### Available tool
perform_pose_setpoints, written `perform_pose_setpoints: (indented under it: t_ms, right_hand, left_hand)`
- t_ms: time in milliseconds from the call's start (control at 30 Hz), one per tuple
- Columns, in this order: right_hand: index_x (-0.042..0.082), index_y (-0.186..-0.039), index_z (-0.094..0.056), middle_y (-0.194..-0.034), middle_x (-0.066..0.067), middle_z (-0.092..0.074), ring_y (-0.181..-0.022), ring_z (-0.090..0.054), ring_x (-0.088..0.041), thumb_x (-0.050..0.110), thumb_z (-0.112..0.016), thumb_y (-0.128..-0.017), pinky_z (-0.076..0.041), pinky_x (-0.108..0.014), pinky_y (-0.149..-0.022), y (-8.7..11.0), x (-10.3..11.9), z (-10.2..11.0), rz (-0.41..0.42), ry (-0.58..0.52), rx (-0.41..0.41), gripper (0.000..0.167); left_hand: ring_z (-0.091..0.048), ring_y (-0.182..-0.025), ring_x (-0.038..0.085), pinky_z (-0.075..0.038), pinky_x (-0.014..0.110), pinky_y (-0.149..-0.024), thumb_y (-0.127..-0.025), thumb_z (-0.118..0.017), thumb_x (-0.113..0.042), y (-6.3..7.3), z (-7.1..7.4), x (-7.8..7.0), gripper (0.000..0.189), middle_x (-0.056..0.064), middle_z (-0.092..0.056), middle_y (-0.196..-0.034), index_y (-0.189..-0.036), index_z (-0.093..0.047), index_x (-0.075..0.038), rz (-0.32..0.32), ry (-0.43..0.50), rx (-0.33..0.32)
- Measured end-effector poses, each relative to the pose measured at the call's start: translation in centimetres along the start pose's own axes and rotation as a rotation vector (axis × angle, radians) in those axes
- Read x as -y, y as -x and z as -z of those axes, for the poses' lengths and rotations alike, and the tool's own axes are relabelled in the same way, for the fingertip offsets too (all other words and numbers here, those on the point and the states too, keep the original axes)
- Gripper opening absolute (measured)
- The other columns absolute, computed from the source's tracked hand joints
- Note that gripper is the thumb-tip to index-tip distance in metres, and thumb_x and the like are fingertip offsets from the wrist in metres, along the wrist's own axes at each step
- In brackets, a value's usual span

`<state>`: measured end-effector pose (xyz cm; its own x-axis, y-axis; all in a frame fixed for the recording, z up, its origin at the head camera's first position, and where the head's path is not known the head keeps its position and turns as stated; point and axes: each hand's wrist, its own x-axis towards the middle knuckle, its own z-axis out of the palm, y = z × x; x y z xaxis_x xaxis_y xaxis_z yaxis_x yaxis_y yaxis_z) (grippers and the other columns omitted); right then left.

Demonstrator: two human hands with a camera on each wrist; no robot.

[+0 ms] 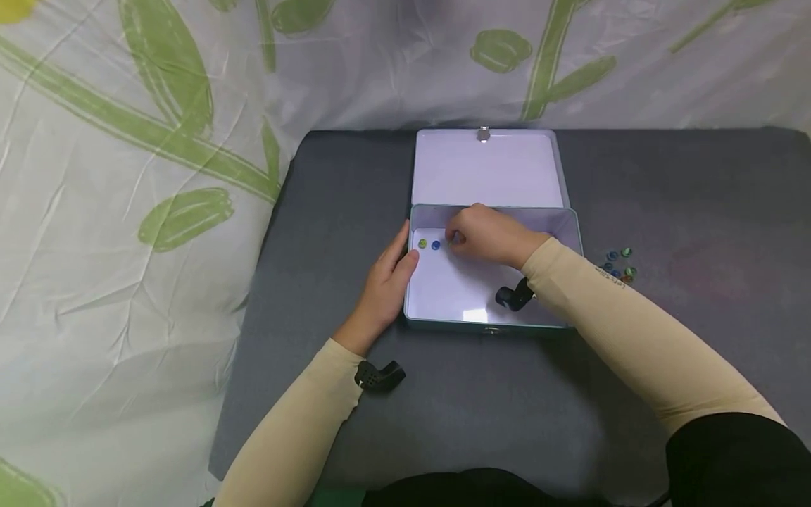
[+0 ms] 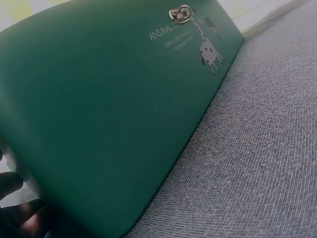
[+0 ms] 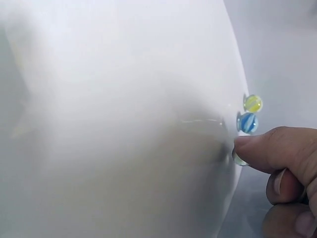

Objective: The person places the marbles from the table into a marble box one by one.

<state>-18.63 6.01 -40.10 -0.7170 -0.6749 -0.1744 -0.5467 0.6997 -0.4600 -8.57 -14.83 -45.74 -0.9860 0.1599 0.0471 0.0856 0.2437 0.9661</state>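
My right hand (image 1: 488,232) is inside a metal box (image 1: 456,296), close to its far wall. Between curled thumb and index finger it pinches a clear glass marble (image 3: 239,159), mostly covered by the thumb. Left of that hand, a yellow-green marble (image 1: 422,243) and a blue marble (image 1: 436,245) sit in line on the white floor of the box. My left hand (image 1: 383,285) rests along the box's left side, fingers extended and thumb at the rim. In the left wrist view the box's green outer wall (image 2: 109,109) shows, with only dark fingers at the corner.
The hinged lid (image 1: 484,169) lies back behind the box, its clasp (image 1: 484,134) at the far edge. Several marbles (image 1: 611,267) lie on the grey tablecloth (image 1: 481,401) to the right, partly behind the right sleeve (image 1: 633,338). A patterned plastic sheet (image 1: 393,70) hangs behind the table.
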Motion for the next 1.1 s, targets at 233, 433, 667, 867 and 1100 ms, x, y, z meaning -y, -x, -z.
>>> perform_pose_setpoints:
  t_ms: [233, 433, 667, 867, 1100]
  right_hand:
    - [-0.003, -0.106, -0.08, -0.101, -0.014, -0.079, -0.08, -0.065, -0.021, 0.0, -0.069, -0.09, -0.058, -0.04, -0.082, -0.2, 0.2, -0.4, 0.029, 0.007, 0.014, 0.019]
    - [-0.002, -0.11, -0.079, -0.104, -0.014, -0.079, -0.082, -0.067, -0.021, 0.002, -0.07, -0.09, -0.058, -0.04, -0.082, -0.1, 0.4, -0.2, -0.014, -0.007, 0.015, 0.022]
    - [-0.004, -0.111, -0.078, -0.097, -0.014, -0.078, -0.083, -0.069, -0.023, 0.004, -0.075, -0.09, -0.058, -0.042, -0.081, 1.1, 0.8, 0.6, -0.029, -0.007, 0.001, 0.022]
    - [-0.002, -0.108, -0.079, -0.071, -0.005, -0.068, -0.065, -0.054, -0.018, 0.006, -0.078, -0.09, -0.049, -0.034, -0.065, 2.2, 1.0, 1.9, -0.012, 0.014, -0.049, 0.02]
    - [-0.001, -0.11, -0.079, -0.064, -0.002, -0.058, -0.064, -0.049, -0.018, 0.008, -0.079, -0.092, -0.045, -0.035, -0.067, 4.0, 1.2, 4.4, -0.022, 0.026, -0.085, 0.02]
  left_hand:
    - [-0.029, -0.157, 0.02, -0.028, 0.049, -0.125, -0.112, -0.044, -0.031, 0.1, 0.4, 0.0, 0.06, 0.007, -0.032, -0.171, -0.168, -0.027, -0.016, 0.011, -0.006, -0.004]
    - [-0.031, -0.156, 0.021, -0.029, 0.05, -0.124, -0.112, -0.044, -0.032, 0.2, 0.4, -0.3, 0.06, 0.008, -0.033, -0.17, -0.168, -0.028, -0.017, 0.012, -0.016, -0.002]
    - [-0.031, -0.156, 0.023, -0.029, 0.051, -0.124, -0.112, -0.043, -0.033, 0.6, -0.1, -0.4, 0.06, 0.008, -0.032, -0.17, -0.168, -0.027, -0.018, 0.035, -0.019, 0.016]
    - [-0.029, -0.157, 0.023, -0.028, 0.052, -0.125, -0.113, -0.043, -0.033, 0.7, -0.3, -0.1, 0.06, 0.008, -0.032, -0.17, -0.168, -0.027, -0.017, 0.018, -0.014, 0.01]
    - [-0.027, -0.157, 0.017, -0.025, 0.046, -0.127, -0.112, -0.045, -0.031, 0.3, -0.2, -0.1, 0.059, 0.003, -0.032, -0.171, -0.168, -0.03, -0.018, 0.011, -0.004, -0.026]
